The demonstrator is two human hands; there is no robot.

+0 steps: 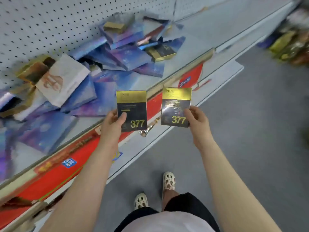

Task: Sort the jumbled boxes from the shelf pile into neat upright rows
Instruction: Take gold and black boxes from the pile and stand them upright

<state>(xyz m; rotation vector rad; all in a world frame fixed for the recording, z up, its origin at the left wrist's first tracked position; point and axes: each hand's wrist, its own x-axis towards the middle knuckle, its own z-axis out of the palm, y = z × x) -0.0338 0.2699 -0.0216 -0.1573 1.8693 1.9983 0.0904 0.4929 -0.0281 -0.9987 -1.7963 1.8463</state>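
My left hand [112,125] grips a black and gold box marked 377 [133,106] by its lower left corner, thumb on its face. My right hand [199,123] holds a second, matching 377 box [175,104] by its right edge. Both boxes are upright, side by side, in the air just in front of the shelf's front edge [167,84]. On the shelf lies a jumbled pile of flat blue and purple boxes [127,56], with a white box [65,79] and other gold and black boxes [161,52] mixed in.
A white pegboard [50,22] backs the shelf. The right part of the shelf board [225,25] is bare. A red price strip [63,169] runs along the shelf front. Grey floor lies on the right, with blurred goods [291,42] at the far right.
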